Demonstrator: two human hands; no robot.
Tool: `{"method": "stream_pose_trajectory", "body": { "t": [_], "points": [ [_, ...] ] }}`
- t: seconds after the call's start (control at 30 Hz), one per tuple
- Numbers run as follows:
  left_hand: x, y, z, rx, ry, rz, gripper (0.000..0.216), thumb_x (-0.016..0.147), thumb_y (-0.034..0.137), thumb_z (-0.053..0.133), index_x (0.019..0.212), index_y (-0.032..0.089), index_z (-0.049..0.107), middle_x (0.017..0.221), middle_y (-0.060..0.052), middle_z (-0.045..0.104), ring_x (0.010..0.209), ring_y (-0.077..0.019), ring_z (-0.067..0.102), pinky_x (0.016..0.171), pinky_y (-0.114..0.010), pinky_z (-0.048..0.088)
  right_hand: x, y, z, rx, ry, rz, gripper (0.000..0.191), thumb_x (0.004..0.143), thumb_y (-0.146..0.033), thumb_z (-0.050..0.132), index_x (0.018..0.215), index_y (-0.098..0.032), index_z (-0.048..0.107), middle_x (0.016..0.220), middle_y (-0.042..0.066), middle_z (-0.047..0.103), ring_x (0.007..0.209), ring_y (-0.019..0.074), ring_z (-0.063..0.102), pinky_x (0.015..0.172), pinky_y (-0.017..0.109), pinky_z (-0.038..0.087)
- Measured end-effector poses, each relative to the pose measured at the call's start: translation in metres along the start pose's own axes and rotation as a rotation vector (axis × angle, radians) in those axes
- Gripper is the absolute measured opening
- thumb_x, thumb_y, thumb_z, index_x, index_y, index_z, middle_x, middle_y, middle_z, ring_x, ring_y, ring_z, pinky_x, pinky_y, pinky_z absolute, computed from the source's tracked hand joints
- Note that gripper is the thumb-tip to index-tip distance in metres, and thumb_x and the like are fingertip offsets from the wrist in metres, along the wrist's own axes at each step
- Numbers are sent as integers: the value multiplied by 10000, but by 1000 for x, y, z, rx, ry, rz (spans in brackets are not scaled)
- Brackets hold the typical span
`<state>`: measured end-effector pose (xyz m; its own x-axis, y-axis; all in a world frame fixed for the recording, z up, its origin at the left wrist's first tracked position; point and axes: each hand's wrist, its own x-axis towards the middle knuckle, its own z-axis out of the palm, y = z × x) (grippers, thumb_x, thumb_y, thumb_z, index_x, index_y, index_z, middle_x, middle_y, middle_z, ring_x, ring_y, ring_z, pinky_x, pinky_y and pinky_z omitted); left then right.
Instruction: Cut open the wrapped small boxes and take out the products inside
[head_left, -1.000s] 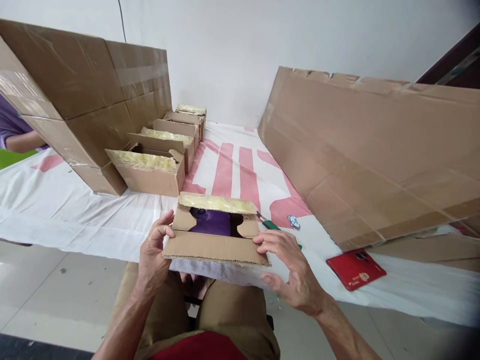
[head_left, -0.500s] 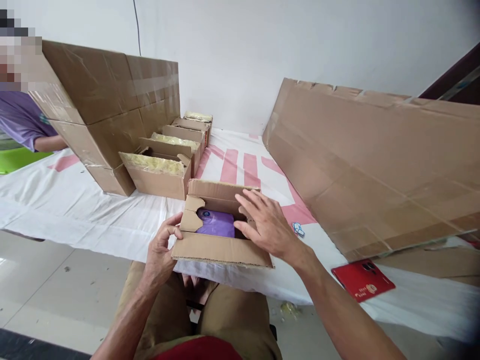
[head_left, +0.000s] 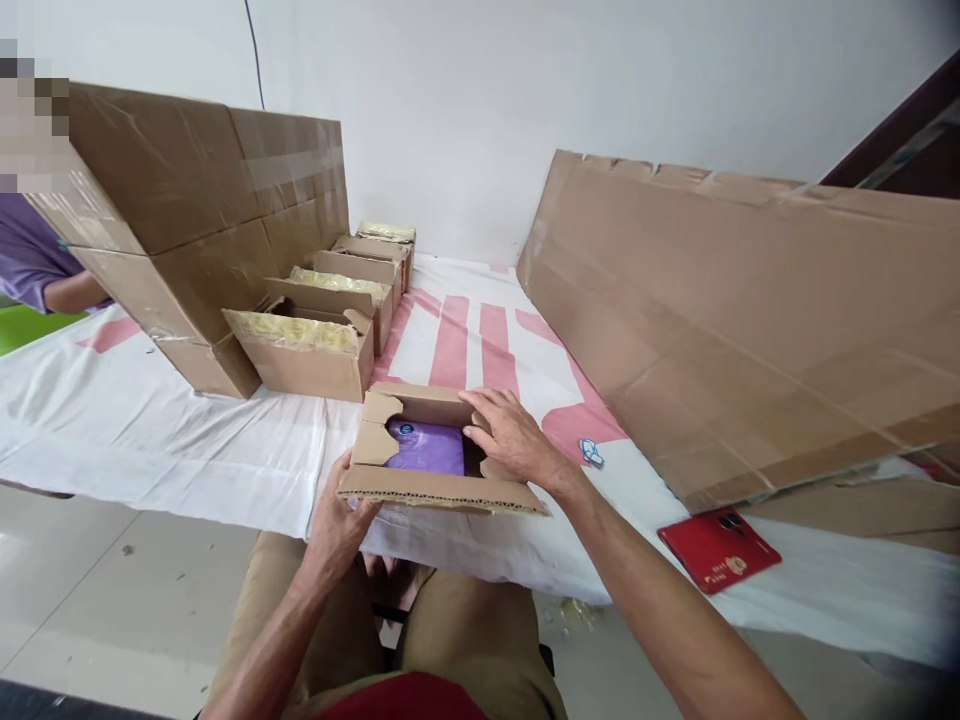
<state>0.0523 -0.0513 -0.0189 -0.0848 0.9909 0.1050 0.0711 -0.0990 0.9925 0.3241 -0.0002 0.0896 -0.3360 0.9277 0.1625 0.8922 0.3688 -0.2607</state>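
Observation:
A cardboard box (head_left: 442,490) with its flaps spread sits at the front edge of the cloth-covered table. Inside it lies a purple plastic-wrapped pack (head_left: 427,450) with a small dark round mark, filling the left and middle part. My left hand (head_left: 339,515) grips the box's near left corner, its fingers partly hidden beneath the near flap. At the right end, my right hand (head_left: 511,437) reaches over the opening, fingers bent onto the far flap and thumb on the inner side.
Several opened cardboard boxes (head_left: 315,365) stand in a row at the left, beside a tall wall of taped cartons (head_left: 202,220). A large cardboard panel (head_left: 735,320) leans on the right. A red phone (head_left: 718,552) lies at front right near a small sticker (head_left: 591,453). Another person's arm (head_left: 71,292) shows far left.
My right hand has lowered and its fingers have closed onto the far flap, which has folded down somewhat. My left hand has shifted lower around the corner. The near flap has tilted.

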Motion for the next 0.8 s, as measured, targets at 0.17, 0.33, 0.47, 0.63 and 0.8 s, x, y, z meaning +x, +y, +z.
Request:
{"method": "stream_pose_trajectory", "body": {
  "t": [0.17, 0.33, 0.47, 0.63, 0.8],
  "points": [
    [14, 6, 18, 41, -5, 38, 567, 823, 534, 741, 1273, 205, 635, 1302, -133, 707, 1251, -322, 659, 1103, -508, 486, 1, 1, -7, -58, 21, 56, 450, 952, -199, 599, 1399, -151, 623, 1437, 156, 639, 1295, 317, 565, 1103, 477, 452],
    [13, -11, 28, 101, -31, 124, 599, 863, 466, 715, 1377, 186, 585, 1346, -156, 687, 1263, -321, 652, 1096, -496, 493, -5, -20, -31, -302, 82, -23, 343, 958, -299, 684, 1274, -165, 696, 1379, 161, 674, 1256, 373, 555, 1039, 525, 408],
    [5, -33, 29, 142, 11, 67, 628, 850, 475, 724, 1384, 174, 584, 1323, -165, 695, 1271, -348, 645, 1091, -521, 503, 11, -37, -39, -250, -278, -187, 243, 989, -235, 632, 1209, -179, 717, 1248, 112, 736, 1145, 294, 638, 981, 416, 454],
    [3, -42, 33, 194, 67, 73, 609, 846, 437, 710, 1384, 180, 590, 1320, -159, 701, 1282, -348, 642, 1095, -522, 511, 42, -43, -16, -299, -516, -109, 364, 930, -184, 658, 1276, -69, 654, 1183, 202, 734, 1092, 317, 700, 900, 374, 509],
    [3, -47, 37, 245, 75, 131, 673, 836, 440, 699, 1435, 169, 554, 1401, -183, 659, 1322, -355, 620, 1107, -526, 506, 49, -40, -2, -269, -544, -103, 487, 911, -256, 704, 1348, -61, 616, 1305, 224, 696, 1202, 341, 677, 982, 376, 505]
  ]
}}
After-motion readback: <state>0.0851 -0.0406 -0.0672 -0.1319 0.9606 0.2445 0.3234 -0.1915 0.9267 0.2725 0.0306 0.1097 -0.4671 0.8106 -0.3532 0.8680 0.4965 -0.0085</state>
